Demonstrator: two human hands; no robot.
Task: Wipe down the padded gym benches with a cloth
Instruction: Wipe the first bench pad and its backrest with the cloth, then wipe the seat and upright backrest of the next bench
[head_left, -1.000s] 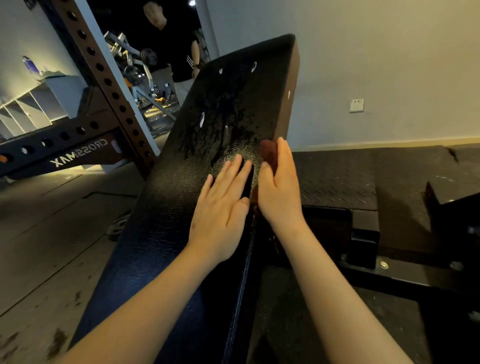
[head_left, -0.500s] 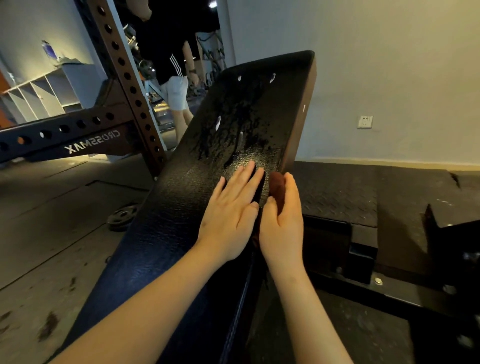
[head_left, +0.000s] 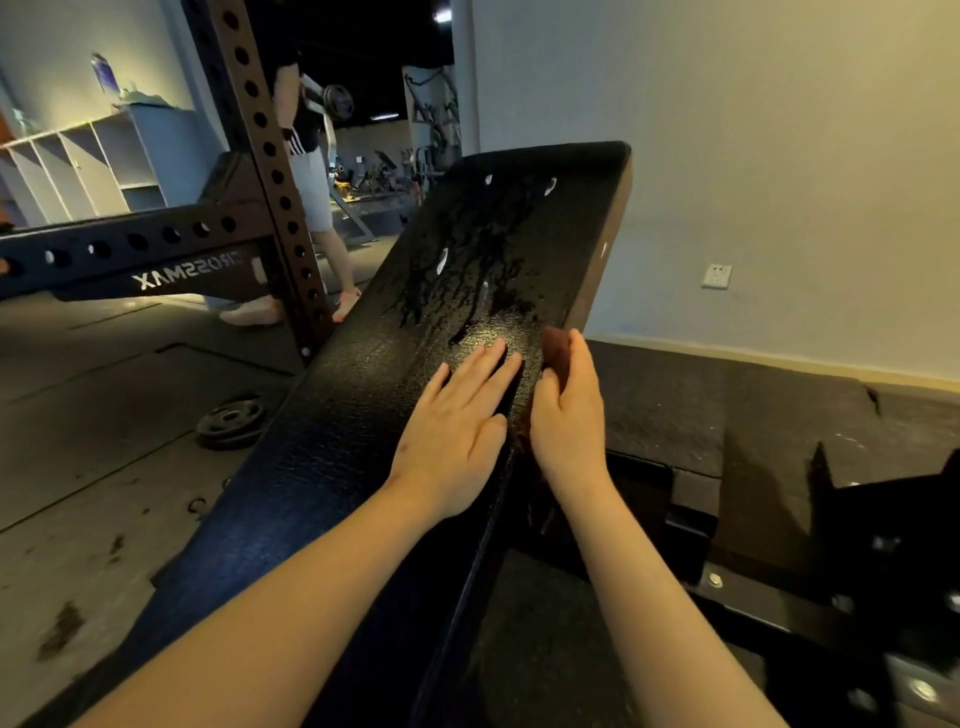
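Head view: your hands have barely shifted along the bench pad (head_left: 332, 447). Your left hand (head_left: 457, 421) lies flat, holding nothing; your right hand (head_left: 569, 415), fingers straight, presses the brown cloth (head_left: 554, 345) against the pad's right edge. Wet streaks (head_left: 467, 260) above look unwiped. Rack (head_left: 260, 156) and weight plate (head_left: 228, 421) stand left

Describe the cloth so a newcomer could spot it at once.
Find the inclined black padded bench running up the middle. On its right edge, the right hand presses a cloth against the side. It is the only reddish-brown thing there, peeking out beyond that hand.
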